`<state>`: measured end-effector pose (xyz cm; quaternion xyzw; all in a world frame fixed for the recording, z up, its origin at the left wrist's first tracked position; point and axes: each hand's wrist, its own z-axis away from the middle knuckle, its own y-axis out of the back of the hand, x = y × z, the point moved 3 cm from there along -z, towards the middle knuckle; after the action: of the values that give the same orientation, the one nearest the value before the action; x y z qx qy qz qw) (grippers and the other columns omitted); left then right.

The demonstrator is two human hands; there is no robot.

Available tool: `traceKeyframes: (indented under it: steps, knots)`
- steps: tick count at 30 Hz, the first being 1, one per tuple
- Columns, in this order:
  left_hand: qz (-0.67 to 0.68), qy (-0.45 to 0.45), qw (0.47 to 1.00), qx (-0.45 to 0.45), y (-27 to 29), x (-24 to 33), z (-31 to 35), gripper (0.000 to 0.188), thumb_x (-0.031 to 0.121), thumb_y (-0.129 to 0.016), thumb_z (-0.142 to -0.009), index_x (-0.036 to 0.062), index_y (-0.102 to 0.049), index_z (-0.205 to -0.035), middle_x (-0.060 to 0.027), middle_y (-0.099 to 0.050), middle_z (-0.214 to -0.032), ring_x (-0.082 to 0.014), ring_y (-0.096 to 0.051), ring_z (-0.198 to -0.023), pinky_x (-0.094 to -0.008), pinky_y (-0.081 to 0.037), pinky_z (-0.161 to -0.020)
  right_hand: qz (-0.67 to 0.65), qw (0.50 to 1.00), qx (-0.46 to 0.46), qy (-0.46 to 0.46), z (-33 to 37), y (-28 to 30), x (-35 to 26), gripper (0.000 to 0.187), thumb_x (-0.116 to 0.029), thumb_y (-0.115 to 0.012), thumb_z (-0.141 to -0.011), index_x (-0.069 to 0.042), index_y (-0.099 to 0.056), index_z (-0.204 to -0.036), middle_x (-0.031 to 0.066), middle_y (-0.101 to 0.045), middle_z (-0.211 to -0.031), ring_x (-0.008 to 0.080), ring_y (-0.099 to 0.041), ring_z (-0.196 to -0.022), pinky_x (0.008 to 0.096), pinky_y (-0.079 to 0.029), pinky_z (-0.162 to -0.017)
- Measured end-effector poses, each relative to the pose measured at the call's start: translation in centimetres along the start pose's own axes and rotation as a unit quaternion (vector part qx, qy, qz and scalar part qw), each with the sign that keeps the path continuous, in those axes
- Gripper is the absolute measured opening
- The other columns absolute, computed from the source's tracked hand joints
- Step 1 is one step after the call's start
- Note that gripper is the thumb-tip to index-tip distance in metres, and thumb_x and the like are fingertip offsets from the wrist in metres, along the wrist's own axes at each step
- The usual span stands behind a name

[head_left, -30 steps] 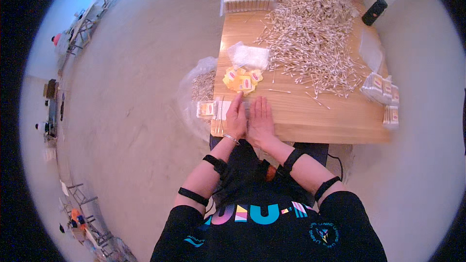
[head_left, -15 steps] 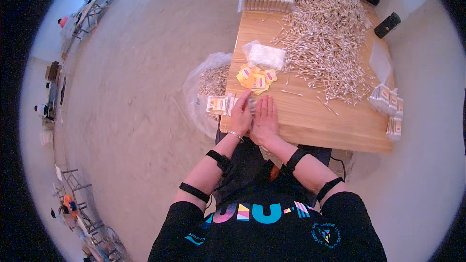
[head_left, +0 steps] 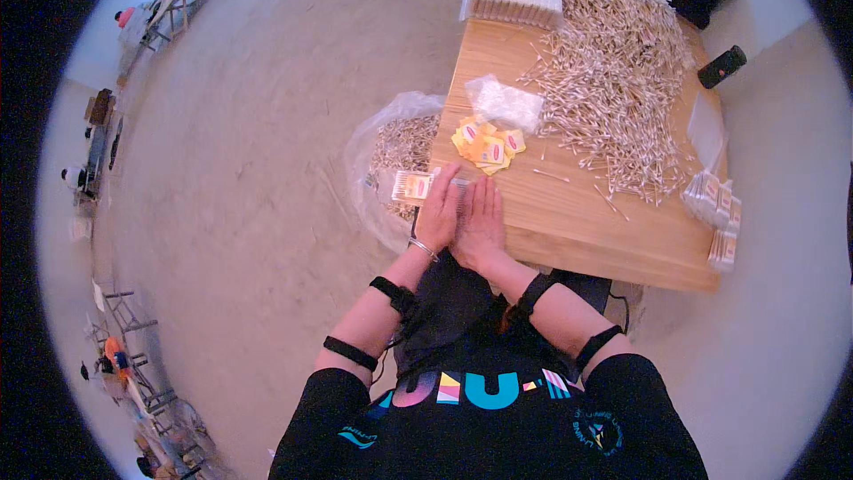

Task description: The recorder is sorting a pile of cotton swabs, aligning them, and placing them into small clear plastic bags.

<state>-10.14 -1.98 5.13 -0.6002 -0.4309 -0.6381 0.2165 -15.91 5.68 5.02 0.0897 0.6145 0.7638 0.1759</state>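
Note:
Side by side at the wooden table's near left corner, both my hands press down with fingers stretched out. My left hand [head_left: 436,216] stands on its edge, and my right hand [head_left: 481,224] lies flat, palm down. In the narrow gap between them shows a row of cotton swabs [head_left: 462,201], mostly hidden by the fingers. Just left of my left hand a clear packet of cotton swabs [head_left: 411,186] with a yellow-and-white card sticks out past the table edge. Beyond my fingertips lies a loose pile of yellow cards [head_left: 488,147].
A large heap of loose cotton swabs [head_left: 613,80] covers the table's far right. Clear bags [head_left: 506,105] lie behind the cards, and a stack of packed swabs [head_left: 514,0] sits farther back. Filled packets [head_left: 711,200] rest at the right edge. A plastic sack of swabs [head_left: 395,147] stands left of the table.
The table and its things have shifted slightly right in the view. My hands stay beside each other on the swabs, with the left hand a little nearer the packet.

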Motion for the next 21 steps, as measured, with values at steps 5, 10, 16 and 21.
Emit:
traceKeyframes:
  steps: [5,10,16,21]
  knots:
    - [-0.082,-0.034,0.994,0.057,4.8,0.2,-1.3,0.04,0.021,-0.039,-0.094,-0.0008,-0.043,-0.127,-0.0197,-0.045,-0.13,-0.0322,-0.039,-0.124,-0.0374,-0.027,-0.105,-0.102,0.991,0.089,-0.008,-0.3,-0.5,-0.5,0.079,-0.042,-0.043,-0.087,0.013,-0.013,-0.136,0.029,-0.008,-0.145,0.0409,-0.001,-0.136,0.0476,-0.002,-0.111]
    - [-0.331,-0.071,0.937,0.084,8.5,-5.6,-2.1,0.043,0.022,-0.04,-0.094,-0.0002,-0.039,-0.13,-0.0203,-0.047,-0.128,-0.034,-0.042,-0.121,-0.0383,-0.031,-0.103,-0.128,0.984,0.12,-0.004,-0.5,-0.2,-1.6,0.08,-0.042,-0.045,-0.087,0.014,-0.013,-0.134,0.0314,-0.009,-0.143,0.0431,-0.004,-0.135,0.0481,-0.004,-0.111]
    - [0.022,0.11,0.993,-0.041,7.4,-9.0,-2.7,0.046,0.026,-0.04,-0.094,-0.0011,-0.038,-0.131,-0.0169,-0.051,-0.125,-0.0257,-0.049,-0.116,-0.0329,-0.037,-0.098,-0.131,0.984,0.118,-0.005,-0.9,-0.2,-2.2,0.082,-0.044,-0.045,-0.087,0.014,-0.012,-0.135,0.0315,-0.008,-0.143,0.0428,-0.004,-0.135,0.0485,-0.005,-0.111]
    - [0.242,0.191,0.948,-0.074,6.3,-8.3,-2.6,0.049,0.031,-0.036,-0.097,-0.0029,-0.037,-0.132,-0.017,-0.05,-0.128,-0.0211,-0.048,-0.117,-0.0301,-0.038,-0.098,-0.124,0.984,0.128,-0.003,-1.4,-0.4,-2.8,0.084,-0.045,-0.046,-0.087,0.014,-0.011,-0.135,0.0315,-0.007,-0.143,0.0421,-0.003,-0.136,0.0478,-0.004,-0.111]
